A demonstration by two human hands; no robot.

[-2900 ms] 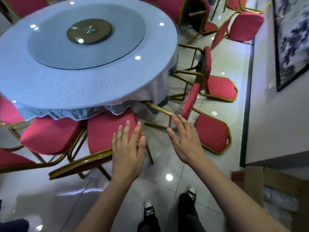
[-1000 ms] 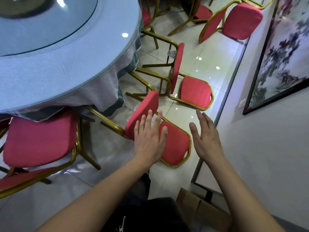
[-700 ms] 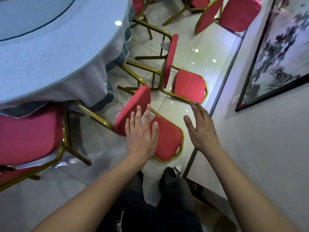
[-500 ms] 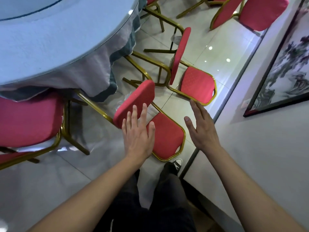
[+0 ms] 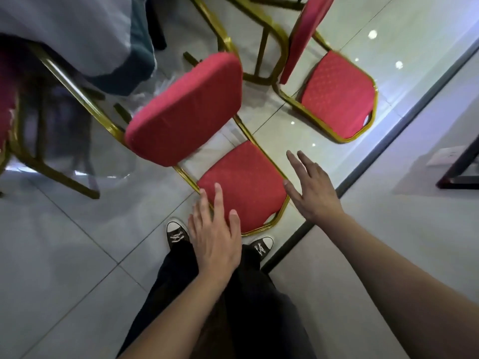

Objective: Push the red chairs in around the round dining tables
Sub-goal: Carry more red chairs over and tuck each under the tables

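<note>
A red chair with a gold frame appears tipped on its back just ahead of my shoes. Its gold-rimmed backrest [image 5: 243, 187] lies low by the floor, its seat cushion [image 5: 181, 107] stands raised, and its legs point toward the cloth-draped round table [image 5: 64, 27]. My left hand [image 5: 215, 239] is open, with fingers spread over the backrest's near left edge. To the backrest's right edge hovers my right hand [image 5: 311, 190], open too. Whether either hand touches the chair I cannot tell. A second red chair [image 5: 337, 97] lies the same way farther right.
Another red chair [image 5: 5, 99] sits partly under the tablecloth at the far left. A wall with a dark baseboard strip [image 5: 388, 125] runs close along the right. Glossy floor tiles [image 5: 64, 255] spread to the left of my feet.
My view has tilted down and come closer to the near chair. Both hands have dropped from near the seat cushion to either side of the backrest.
</note>
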